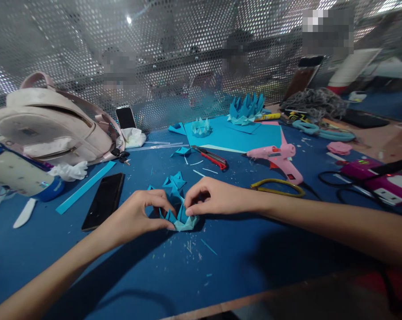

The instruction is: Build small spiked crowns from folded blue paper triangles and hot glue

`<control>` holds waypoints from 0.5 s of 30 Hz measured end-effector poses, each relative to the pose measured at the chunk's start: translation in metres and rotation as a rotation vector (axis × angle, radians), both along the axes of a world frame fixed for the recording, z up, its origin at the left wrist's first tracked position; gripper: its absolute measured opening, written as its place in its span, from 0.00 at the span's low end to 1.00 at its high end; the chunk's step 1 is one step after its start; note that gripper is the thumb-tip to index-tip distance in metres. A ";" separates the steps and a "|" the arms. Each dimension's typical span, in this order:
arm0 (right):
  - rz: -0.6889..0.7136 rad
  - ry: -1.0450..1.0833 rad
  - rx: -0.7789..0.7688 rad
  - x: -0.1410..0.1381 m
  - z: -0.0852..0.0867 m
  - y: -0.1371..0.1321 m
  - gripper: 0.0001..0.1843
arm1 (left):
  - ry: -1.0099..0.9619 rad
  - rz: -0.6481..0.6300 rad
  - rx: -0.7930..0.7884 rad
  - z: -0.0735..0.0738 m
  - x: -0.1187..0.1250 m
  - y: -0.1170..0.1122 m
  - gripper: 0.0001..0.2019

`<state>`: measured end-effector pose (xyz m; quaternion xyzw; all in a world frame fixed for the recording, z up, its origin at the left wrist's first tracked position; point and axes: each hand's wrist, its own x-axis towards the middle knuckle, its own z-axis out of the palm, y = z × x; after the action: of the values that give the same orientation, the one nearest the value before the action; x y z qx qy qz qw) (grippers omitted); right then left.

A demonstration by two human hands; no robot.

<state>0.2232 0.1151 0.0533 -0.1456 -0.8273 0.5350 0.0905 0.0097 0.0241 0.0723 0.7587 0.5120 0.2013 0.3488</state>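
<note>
My left hand (144,213) and my right hand (211,198) meet over a small folded blue paper piece (182,220) lying on the blue table (221,262). Both hands pinch it, the left from the left side, the right from above and the right. Just behind it lies another folded blue paper piece (174,181), untouched. Further back a small spiky paper crown (201,127) and a larger one (247,109) rest on a light blue paper sheet (241,135).
A black phone (103,201) and a blue paper strip (85,187) lie left of my hands. A pink backpack (54,122) stands at far left. A red cutter (210,157), pink glue gun (277,159) and yellow-handled scissors (277,187) lie behind right. A perforated metal screen (174,53) closes off the back.
</note>
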 end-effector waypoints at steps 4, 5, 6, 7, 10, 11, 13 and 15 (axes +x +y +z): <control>0.010 0.005 -0.048 0.000 -0.001 0.001 0.08 | 0.011 -0.001 -0.003 0.000 0.000 -0.001 0.03; 0.010 0.004 -0.059 0.000 -0.001 0.002 0.08 | 0.016 0.001 -0.003 0.000 0.000 -0.002 0.03; 0.009 0.003 -0.071 0.000 -0.001 0.002 0.08 | 0.020 0.002 -0.003 0.001 0.000 -0.002 0.03; 0.008 0.001 -0.083 0.000 -0.001 0.002 0.08 | 0.021 0.002 -0.001 0.001 0.000 -0.002 0.03; 0.001 -0.003 -0.127 0.000 -0.003 0.002 0.08 | 0.015 -0.004 0.001 0.002 0.000 -0.002 0.03; -0.002 -0.004 -0.143 0.000 -0.003 0.002 0.08 | 0.013 -0.005 0.002 0.002 0.000 -0.002 0.03; -0.003 -0.008 -0.171 0.000 -0.004 0.002 0.08 | 0.010 -0.007 0.002 0.002 0.000 -0.002 0.03; -0.002 -0.012 -0.186 -0.001 -0.005 0.002 0.08 | 0.002 -0.006 0.004 0.002 0.000 -0.002 0.03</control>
<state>0.2225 0.1175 0.0485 -0.1575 -0.7743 0.6087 0.0721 0.0102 0.0226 0.0744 0.7611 0.5097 0.2007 0.3475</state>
